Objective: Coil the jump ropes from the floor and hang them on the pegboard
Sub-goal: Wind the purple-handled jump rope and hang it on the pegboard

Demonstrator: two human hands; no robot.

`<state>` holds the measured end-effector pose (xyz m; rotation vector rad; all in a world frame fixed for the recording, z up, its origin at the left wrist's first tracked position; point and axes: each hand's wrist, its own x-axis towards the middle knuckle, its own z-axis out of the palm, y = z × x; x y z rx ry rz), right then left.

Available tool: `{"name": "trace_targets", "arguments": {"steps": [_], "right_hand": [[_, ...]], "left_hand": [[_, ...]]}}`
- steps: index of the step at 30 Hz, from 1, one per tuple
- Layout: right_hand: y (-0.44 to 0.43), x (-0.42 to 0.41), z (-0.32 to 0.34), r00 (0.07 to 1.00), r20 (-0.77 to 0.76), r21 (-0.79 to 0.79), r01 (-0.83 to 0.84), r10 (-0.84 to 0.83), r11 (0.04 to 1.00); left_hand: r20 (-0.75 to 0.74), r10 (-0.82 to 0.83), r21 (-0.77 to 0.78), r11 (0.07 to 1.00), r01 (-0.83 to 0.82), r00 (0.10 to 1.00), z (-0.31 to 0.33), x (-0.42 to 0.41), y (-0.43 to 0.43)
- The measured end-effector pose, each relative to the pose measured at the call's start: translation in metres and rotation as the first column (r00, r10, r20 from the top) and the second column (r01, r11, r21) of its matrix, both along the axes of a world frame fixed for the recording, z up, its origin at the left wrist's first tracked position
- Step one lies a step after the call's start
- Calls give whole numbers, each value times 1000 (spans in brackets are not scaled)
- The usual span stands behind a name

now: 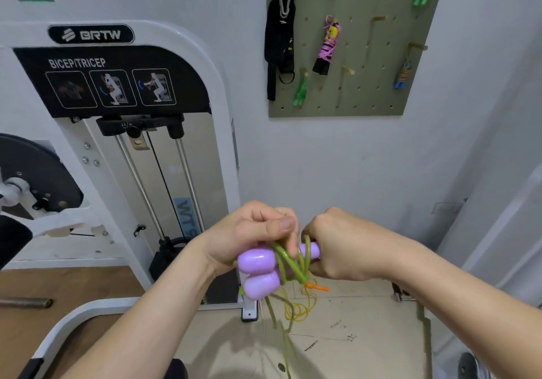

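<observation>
Below pegboard [360,97]: left hand [249,235] grips purple handles [258,270]; right hand [337,246] pinches green rope [293,264].

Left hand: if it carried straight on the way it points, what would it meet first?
Probably the right hand, facing the left hand across the purple handles, though depth is unclear.

Two hands centre frame, left hand [249,232] and right hand [340,246], two purple handles [255,261] and one green cord [283,257] between them. Upper right, one pegboard [366,91]: six coiled ropes [329,44] (three green, count them), one black strap [278,41], three bare pegs [379,19]. One yellow rope [299,309] lower centre.
</observation>
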<state>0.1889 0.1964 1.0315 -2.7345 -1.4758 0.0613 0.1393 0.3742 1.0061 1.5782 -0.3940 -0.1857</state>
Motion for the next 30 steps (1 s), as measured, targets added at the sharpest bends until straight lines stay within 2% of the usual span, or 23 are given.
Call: {"name": "trace_targets", "arguments": {"steps": [2, 4, 6, 7, 8, 9, 10, 11, 12, 13, 15, 17, 18, 20, 23, 25, 27, 30], "right_hand": [[0, 0, -4, 998, 58, -47, -1, 4, 999], [0, -3, -3, 999, 50, -72, -5, 9, 997], [1, -5, -2, 1000, 3, -92, -2, 3, 996], [1, -4, -3, 1000, -5, -122, 0, 0, 993], [1, -1, -5, 1000, -6, -161, 9, -11, 987], [1, 4, -8, 999, -6, -199, 31, -33, 979], [1, 10, -11, 997, -10, -226, 69, -73, 972], [1, 17, -14, 992, -23, -241, 114, -123, 964], [1, 23, -18, 983, -41, -239, 162, -176, 957], [2, 30, -22, 972, -61, -227, 209, -228, 951], [4, 41, -29, 939, -104, -182, 306, -328, 934], [5, 50, -33, 890, -164, -138, 406, -425, 903], [6, 52, -35, 871, -187, -138, 435, -455, 890], [10, 48, -40, 876, -173, -168, 424, -450, 890], [17, 20, -48, 957, -27, -211, 277, -289, 937], [19, -2, -46, 990, 58, -234, 140, -130, 962], [16, -16, -33, 995, 102, -200, 41, -20, 979], [11, -20, -12, 982, 173, -108, -57, 76, 993]], "left_hand": [[30, 6, 144, 989, -10, 1000, 3, 1, -3], [-16, 32, 162, 986, -29, 999, 5, 1, -1], [-94, -45, 188, 980, 62, 995, 12, -1, 6], [-119, -64, 285, 954, 96, 991, 19, -3, 9], [-113, -48, 452, 887, 95, 992, 27, -5, 9], [-77, -34, 650, 756, 76, 996, 36, -7, 8], [-11, -17, 821, 571, 19, 1000, 44, -8, 3], [75, -28, 926, 374, -59, 997, 50, -10, -4], [161, -67, 965, 220, -143, 985, 54, -13, -13], [235, -112, 967, 127, -221, 965, 54, -17, -21], [331, -173, 944, 71, -323, 928, 47, -21, -33], [361, -222, 931, 29, -364, 906, 38, -24, -43], [365, -245, 929, 29, -370, 898, 33, -25, -48], [384, -264, 923, 87, -374, 885, 28, -26, -53], [449, -197, 874, 298, -383, 872, 35, -16, -41], [463, -67, 806, 447, -388, 884, 44, -9, -25], [391, 102, 678, 640, -361, 915, 46, -4, -8], [231, 251, 444, 832, -331, 940, 33, 2, 8]]}}
